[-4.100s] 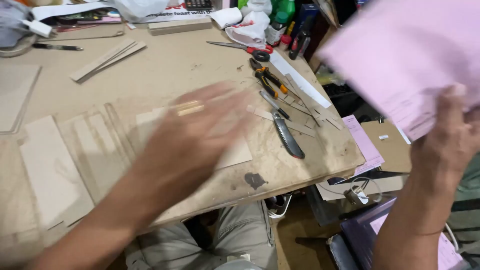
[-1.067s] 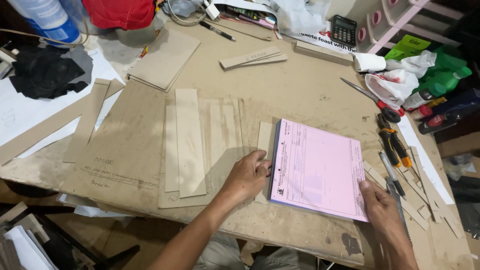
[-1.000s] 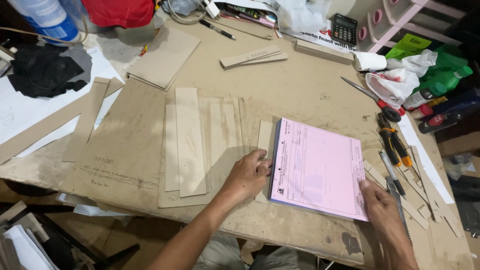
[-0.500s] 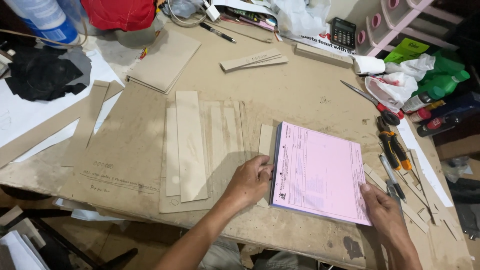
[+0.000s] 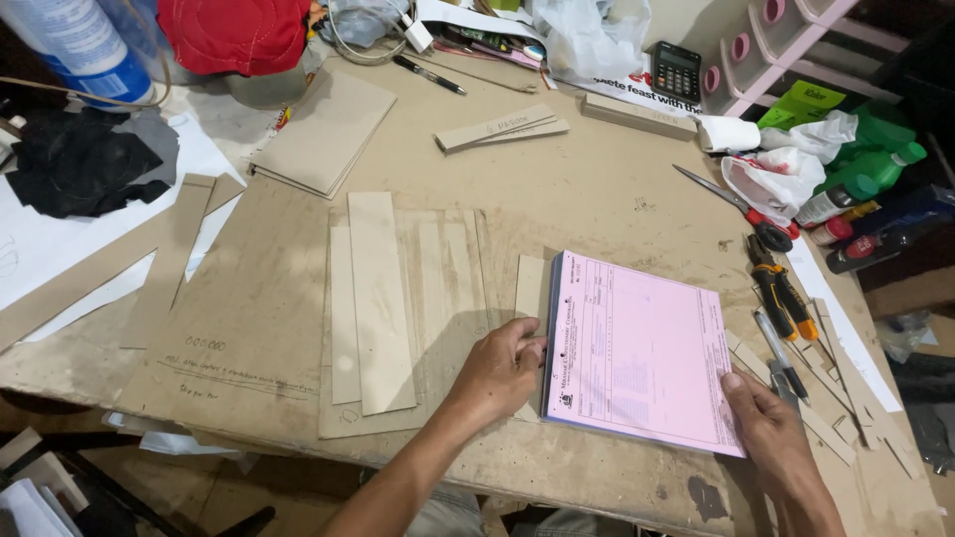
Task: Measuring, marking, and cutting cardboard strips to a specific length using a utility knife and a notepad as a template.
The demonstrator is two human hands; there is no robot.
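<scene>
Nearest to me, my left hand rests flat-fingered on the counter, its fingertips pressed against the bound left edge of the pink pad of forms; it grips nothing, only pushes on that edge. My right hand sits at the pad's lower right corner, the thumb lying on top of the corner and the fingers curled at its edge, so it pinches the corner lightly. The pad lies flat near the front edge of the counter, slightly skewed, and its left side overlaps a narrow cardboard strip. Just left of my left hand I see a layered set of cardboard pieces, with one long strip lying upright on top. Right of the pad lie an orange-handled cutter and a pen. Farther out, red-handled scissors lie near a white plastic bag. Towards the far edge I see a stack of cardboard sheets, two loose strips, a black calculator, a red cap and black cloth.
</scene>
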